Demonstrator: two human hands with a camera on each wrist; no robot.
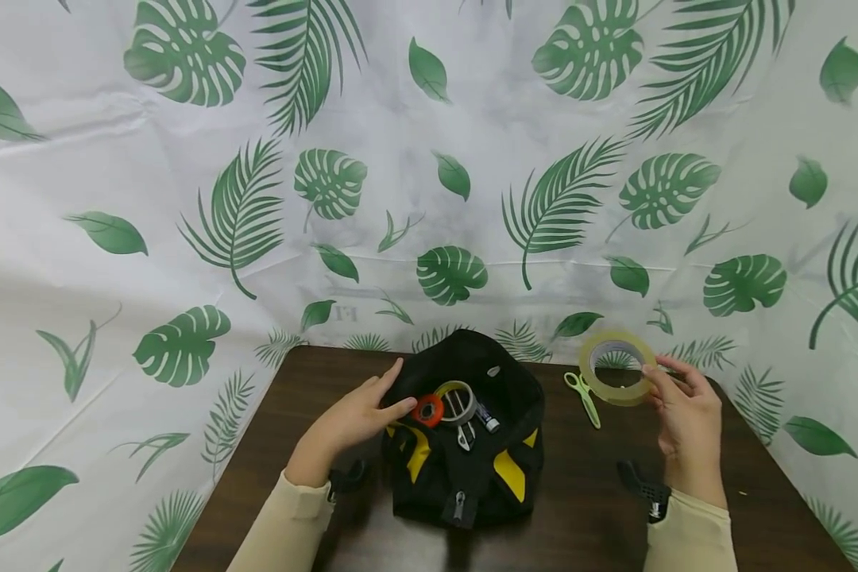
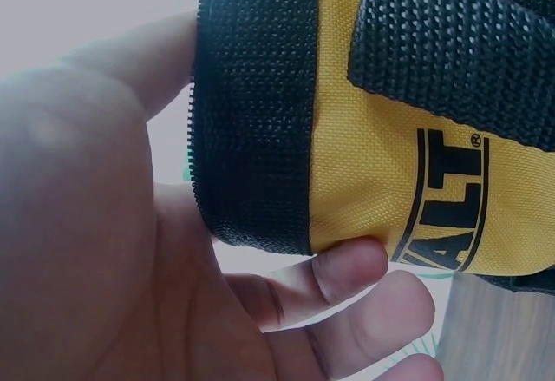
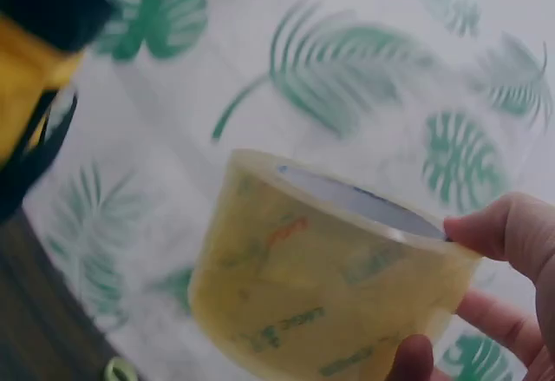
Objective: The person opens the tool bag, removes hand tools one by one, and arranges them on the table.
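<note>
A black and yellow tool bag (image 1: 429, 496) stands on the table with its zip mouth wide apart. My left hand (image 1: 350, 417) holds the left rim, thumb at the mouth and fingertips against the yellow outer cloth (image 2: 355, 164). Inside the bag show an orange ring-shaped roll (image 1: 429, 410), a grey and yellow tape roll (image 1: 466, 415), a small tube with a white end (image 1: 488, 419) and a silver metal tool (image 1: 465, 436). Raised right of the bag, a wide roll of clear yellowish packing tape (image 3: 303, 285) is pinched at its edge by my right hand (image 1: 689, 417).
Light green scissors (image 1: 584, 396) lie on the dark wooden table (image 1: 565, 477), right of the bag and below the tape. A white cloth with green leaves (image 1: 386, 206) hangs behind the table and along its sides.
</note>
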